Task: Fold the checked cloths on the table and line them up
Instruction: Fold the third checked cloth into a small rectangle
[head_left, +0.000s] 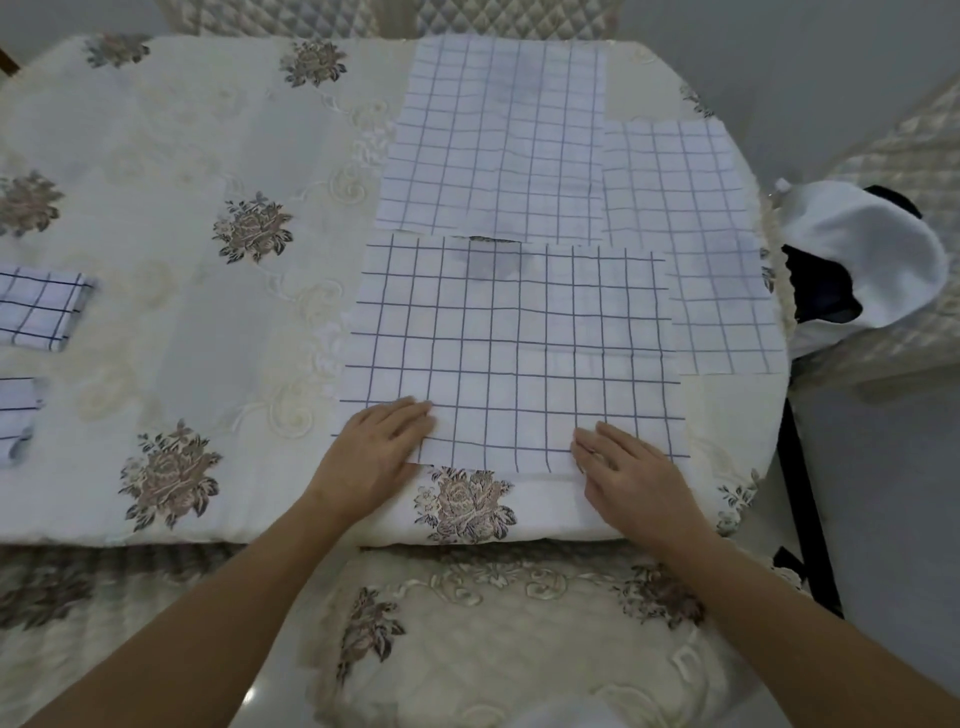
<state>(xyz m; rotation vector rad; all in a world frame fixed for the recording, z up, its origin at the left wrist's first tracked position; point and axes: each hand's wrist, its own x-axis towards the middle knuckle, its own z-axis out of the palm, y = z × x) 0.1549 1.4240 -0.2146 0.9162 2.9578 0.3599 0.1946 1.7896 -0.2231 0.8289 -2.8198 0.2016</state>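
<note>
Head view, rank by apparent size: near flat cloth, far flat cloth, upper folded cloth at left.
Top, unranked: near flat cloth and far flat cloth; near one looks bigger, maybe nearness.
Smallest: upper folded cloth.

Surface (171, 322) under cream floral-embroidered tablecloth (254, 228), far quilted chair (493, 18), right quilted chair (904, 156) bearing white-and-dark bundle (872, 244), pale grey floor (893, 493)

The table (649, 519) is covered by a cream tablecloth (156, 171) with embroidered flower motifs. Five checked cloths lie on it. Three lie flat on the right half: the near cloth (509, 353) by the front edge, the far cloth (493, 140) behind it, and the right cloth (696, 208), whose left part the near cloth overlaps. Two folded cloths lie at the left edge, well apart from these: the upper folded cloth (39, 306) and the lower folded cloth (15, 415).
</note>
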